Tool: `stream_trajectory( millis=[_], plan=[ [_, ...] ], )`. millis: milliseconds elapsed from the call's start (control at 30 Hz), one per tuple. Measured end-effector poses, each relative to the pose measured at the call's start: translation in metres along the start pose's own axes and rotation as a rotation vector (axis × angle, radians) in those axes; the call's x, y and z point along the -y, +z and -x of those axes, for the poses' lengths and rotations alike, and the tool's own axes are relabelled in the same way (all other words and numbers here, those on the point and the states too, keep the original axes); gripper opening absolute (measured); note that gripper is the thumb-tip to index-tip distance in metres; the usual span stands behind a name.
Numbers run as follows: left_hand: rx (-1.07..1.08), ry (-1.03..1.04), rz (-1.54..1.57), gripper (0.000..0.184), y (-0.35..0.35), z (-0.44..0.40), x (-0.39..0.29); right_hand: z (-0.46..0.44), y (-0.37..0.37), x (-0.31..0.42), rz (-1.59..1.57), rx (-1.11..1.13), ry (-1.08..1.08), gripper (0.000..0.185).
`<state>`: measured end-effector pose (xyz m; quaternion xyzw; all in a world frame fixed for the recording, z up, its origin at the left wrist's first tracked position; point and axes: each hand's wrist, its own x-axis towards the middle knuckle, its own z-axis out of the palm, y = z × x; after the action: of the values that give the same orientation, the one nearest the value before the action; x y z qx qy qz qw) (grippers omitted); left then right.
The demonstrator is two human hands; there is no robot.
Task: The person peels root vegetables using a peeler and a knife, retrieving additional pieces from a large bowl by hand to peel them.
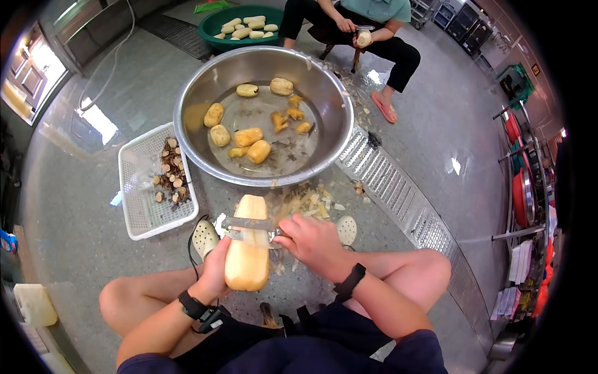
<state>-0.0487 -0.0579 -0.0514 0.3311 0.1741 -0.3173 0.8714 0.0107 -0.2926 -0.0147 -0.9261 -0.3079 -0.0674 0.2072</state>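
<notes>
My left hand [216,272] is wrapped round the lower left side of a thick, pale yellow piece of lotus root [247,268], held upright between my knees. A peeler [252,223] with a long metal blade lies across the root's upper part. Its handle is gripped in my right hand [309,242], fingers closed round it. A thin strip of peel hangs at the blade. Just beyond my hands stands a large metal basin [187,146] with shallow water and several root pieces [258,151] in it.
A white plastic basket [134,215] with cut-off ends stands left of the basin. Peelings [314,202] litter the floor. A metal drain grate [398,190] runs to the right. Opposite sits a co-worker [374,37] holding another piece, beside a green tub [208,40] of pale pieces.
</notes>
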Motion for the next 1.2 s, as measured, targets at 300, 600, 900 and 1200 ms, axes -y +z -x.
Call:
stream_trajectory(
  millis=[300,600,900,1200],
  plan=[
    [-0.079,0.01,0.047,0.072,0.001,-0.001,0.01,0.002,0.004,-0.004,0.001,0.007,0.018,0.027],
    [-0.109,0.122,-0.088,0.074,0.004,-0.002,0.014,0.005,0.006,0.002,-0.018,-0.009,0.052,0.027],
    [-0.096,0.039,-0.027,0.073,0.004,-0.003,0.012,0.006,0.009,-0.002,0.019,-0.012,0.052,0.027],
    [0.05,-0.045,0.006,0.075,-0.003,-0.002,0.005,0.0,-0.007,-0.006,0.123,-0.032,-0.025,0.031]
  ],
)
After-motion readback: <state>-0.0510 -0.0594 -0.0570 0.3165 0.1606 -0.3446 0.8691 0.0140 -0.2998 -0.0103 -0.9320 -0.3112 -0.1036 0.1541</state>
